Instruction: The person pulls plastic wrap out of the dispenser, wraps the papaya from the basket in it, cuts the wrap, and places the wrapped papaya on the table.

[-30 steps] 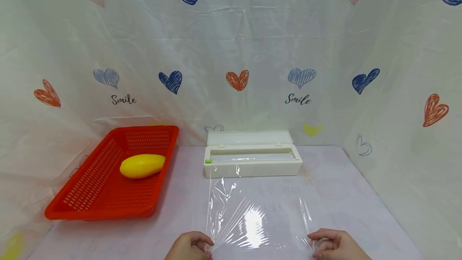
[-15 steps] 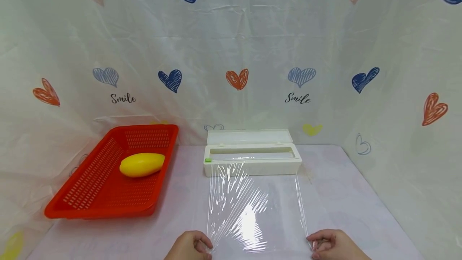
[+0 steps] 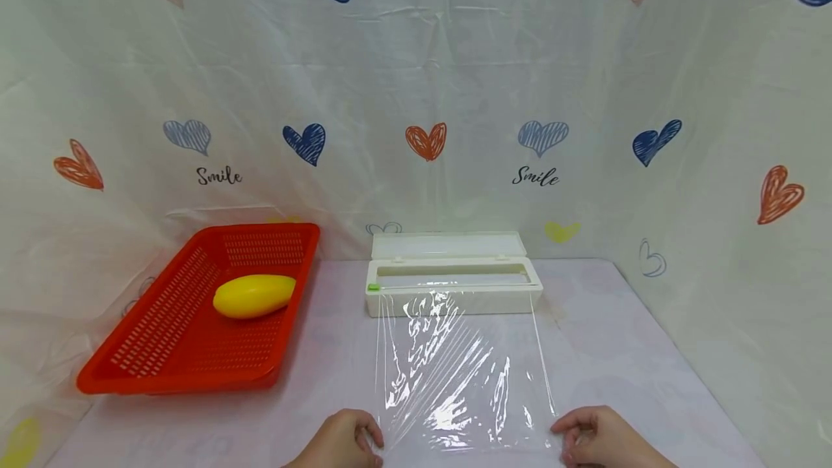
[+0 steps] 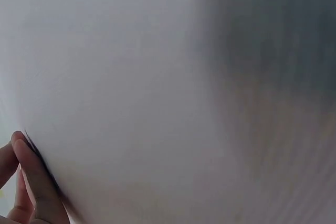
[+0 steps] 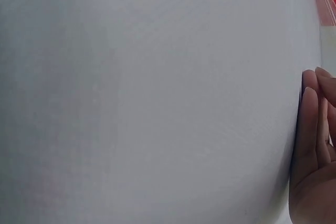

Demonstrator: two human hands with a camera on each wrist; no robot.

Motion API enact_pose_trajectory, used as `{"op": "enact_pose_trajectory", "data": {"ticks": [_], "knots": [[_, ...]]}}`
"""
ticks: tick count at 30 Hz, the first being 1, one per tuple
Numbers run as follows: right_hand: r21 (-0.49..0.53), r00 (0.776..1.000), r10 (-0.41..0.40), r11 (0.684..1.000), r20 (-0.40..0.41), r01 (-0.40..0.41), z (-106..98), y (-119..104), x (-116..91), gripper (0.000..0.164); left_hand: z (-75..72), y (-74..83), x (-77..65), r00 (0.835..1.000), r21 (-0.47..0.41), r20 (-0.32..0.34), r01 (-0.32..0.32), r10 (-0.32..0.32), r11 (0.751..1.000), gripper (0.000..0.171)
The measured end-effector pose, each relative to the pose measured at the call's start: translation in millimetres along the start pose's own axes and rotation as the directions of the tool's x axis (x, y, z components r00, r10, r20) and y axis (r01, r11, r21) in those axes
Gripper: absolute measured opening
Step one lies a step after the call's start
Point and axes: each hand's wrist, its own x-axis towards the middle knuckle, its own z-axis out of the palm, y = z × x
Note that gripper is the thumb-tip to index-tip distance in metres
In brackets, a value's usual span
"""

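A sheet of clear cling film (image 3: 468, 381) runs from the white cling film dispenser (image 3: 455, 302) toward the front of the table, with shiny creases across it. At its near left corner my left hand (image 3: 344, 440) pinches the film between thumb and fingers. My right hand (image 3: 601, 439) pinches the near right corner, low over the table. Both wrist views show mostly pale table surface; the left hand (image 4: 34, 182) sits at the lower left of one, and the right hand (image 5: 315, 140) at the right edge of the other. The dispenser's lid (image 3: 448, 245) stands raised at the back.
To the left stands a red plastic basket (image 3: 175, 384) holding a yellow, elongated fruit-like object (image 3: 253, 296). A green slider (image 3: 373, 287) sits at the dispenser's left end. Behind the table (image 3: 624, 352) hangs a pale curtain (image 3: 377, 78) printed with hearts.
The film's edges now run more evenly up to the dispenser, and its glare and creases have shifted. Both hands stay almost in place, still pinching the corners.
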Motion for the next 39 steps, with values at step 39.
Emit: {"op": "enact_pose_trajectory", "data": {"ticks": [39], "knots": [[-0.200, 0.995, -0.039, 0.980, -0.087, 0.021, -12.0, -29.7, 14.1, 0.036, -24.6, 13.2, -5.8, 0.998, 0.093, -0.025, 0.064, -0.062, 0.994, 0.039]]}}
